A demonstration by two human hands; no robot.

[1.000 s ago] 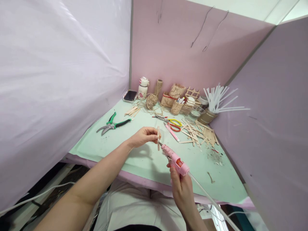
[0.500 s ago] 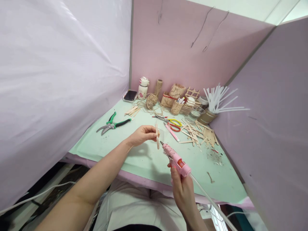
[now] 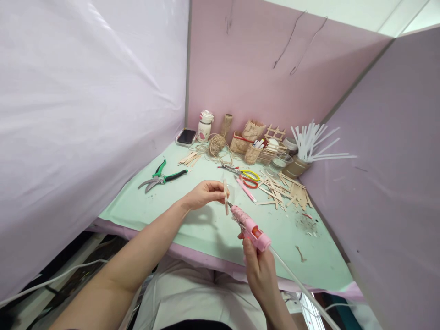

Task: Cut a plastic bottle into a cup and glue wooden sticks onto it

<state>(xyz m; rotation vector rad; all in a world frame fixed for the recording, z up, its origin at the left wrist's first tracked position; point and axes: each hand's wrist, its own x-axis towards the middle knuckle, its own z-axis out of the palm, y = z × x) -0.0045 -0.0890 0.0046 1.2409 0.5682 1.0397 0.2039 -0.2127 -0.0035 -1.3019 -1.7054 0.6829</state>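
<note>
Your left hand (image 3: pixel 208 195) pinches a slim wooden piece (image 3: pixel 226 187), thumb and fingers drawn in to its thickness. The piece sits right at your fingertips, raised above the green table cover (image 3: pixel 202 236), one end showing beyond them and the other nearer you. Your right hand (image 3: pixel 259 263) is wrapped around the pink glue gun (image 3: pixel 248 224), its nozzle (image 3: pixel 230 205) beside the piece; you cannot tell whether they touch.
</note>
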